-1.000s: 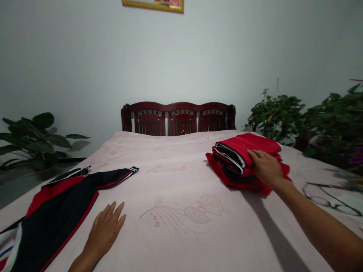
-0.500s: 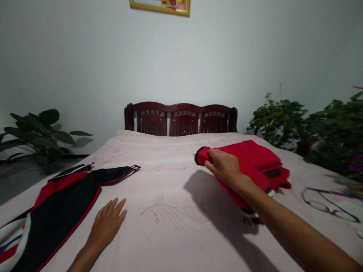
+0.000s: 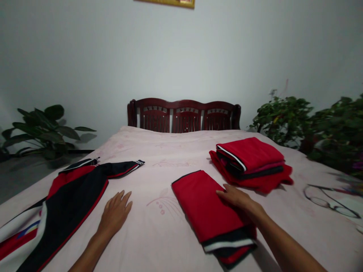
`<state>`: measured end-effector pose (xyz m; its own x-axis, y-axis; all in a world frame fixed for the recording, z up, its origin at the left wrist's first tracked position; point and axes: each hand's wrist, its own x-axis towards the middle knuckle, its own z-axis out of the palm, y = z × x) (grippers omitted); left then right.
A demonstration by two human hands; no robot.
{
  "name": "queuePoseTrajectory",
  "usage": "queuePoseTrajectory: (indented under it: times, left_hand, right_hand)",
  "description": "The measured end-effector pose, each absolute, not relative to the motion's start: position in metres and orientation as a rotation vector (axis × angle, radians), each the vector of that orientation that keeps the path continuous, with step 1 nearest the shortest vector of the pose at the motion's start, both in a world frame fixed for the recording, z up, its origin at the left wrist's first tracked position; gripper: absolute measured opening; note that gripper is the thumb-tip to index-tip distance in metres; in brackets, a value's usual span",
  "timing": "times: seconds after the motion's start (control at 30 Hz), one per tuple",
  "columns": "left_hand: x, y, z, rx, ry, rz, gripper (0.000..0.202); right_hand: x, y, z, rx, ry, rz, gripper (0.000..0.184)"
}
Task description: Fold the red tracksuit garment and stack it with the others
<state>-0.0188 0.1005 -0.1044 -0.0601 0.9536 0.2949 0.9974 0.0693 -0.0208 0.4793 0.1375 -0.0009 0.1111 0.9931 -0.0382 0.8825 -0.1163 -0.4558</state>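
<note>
A folded red garment (image 3: pixel 208 207) with dark and white striped trim lies on the bed in front of me. My right hand (image 3: pixel 235 198) is at its right edge, finger and thumb closed on the cloth; the other fingers are hidden. Behind it to the right sits a stack of folded red clothes (image 3: pixel 251 153), with dark and magenta layers showing at the side. My left hand (image 3: pixel 117 211) rests on the sheet with its fingers apart, holding nothing. Left of that hand a navy, red and white jacket (image 3: pixel 76 200) is spread out, one sleeve pointing toward the middle.
A pale pink patterned sheet (image 3: pixel 159 151) covers the bed. Eyeglasses (image 3: pixel 329 204) lie at the right side. A dark wooden headboard (image 3: pixel 185 117) stands against the wall. Leafy plants flank the bed, one at left (image 3: pixel 48 132) and others at right (image 3: pixel 283 117).
The red garment in my right hand has come down toward me and away from the stack, which is now uncovered. My left hand stays on the sheet; the view has shifted slightly.
</note>
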Motion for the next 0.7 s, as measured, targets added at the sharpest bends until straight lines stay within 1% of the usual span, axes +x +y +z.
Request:
queuePoseTrajectory:
  times: [0.07,0.17,0.27,0.4,0.47,0.5,0.57,0.6,0.63,0.7]
  left_hand:
    - [-0.018,0.100,-0.102,-1.978,-2.129,-0.263,0.050]
    - [-0.016,0.098,-0.098,-1.982,-2.150,-0.275,0.049]
    - [-0.014,0.097,-0.094,-1.994,-2.154,-0.313,0.049]
    - [-0.015,0.097,-0.095,-2.006,-2.162,-0.401,0.048]
    - [-0.017,0.097,-0.097,-2.025,-2.177,-0.466,0.049]
    - [-0.019,0.098,-0.098,-2.040,-2.190,-0.521,0.049]
    - [-0.024,0.098,-0.099,-2.079,-2.237,-0.735,0.050]
    - [-0.026,0.098,-0.099,-2.096,-2.255,-0.849,0.051]
    - [-0.029,0.098,-0.099,-2.105,-2.275,-0.974,0.052]
    - [-0.033,0.095,-0.096,-2.087,-2.334,-1.278,0.053]
  right_hand:
    - [0.485,0.134,-0.007,-2.096,-1.770,0.690,0.046]
    - [0.485,0.134,-0.002,-1.956,-1.674,0.949,0.034]
    - [0.473,0.140,0.016,-1.848,-1.643,0.995,0.022]
    - [0.427,0.135,0.056,-1.696,-1.664,1.034,0.018]
    - [0.393,0.120,0.082,-1.498,-1.702,1.166,0.023]
    - [0.376,0.112,0.096,-1.342,-1.749,1.240,0.029]
    - [0.350,0.097,0.119,-1.099,-1.866,1.386,0.041]
    - [0.342,0.093,0.127,-1.021,-1.896,1.406,0.045]
    - [0.339,0.092,0.132,-0.992,-1.903,1.402,0.047]
    - [0.343,0.098,0.126,-1.067,-1.857,1.337,0.046]
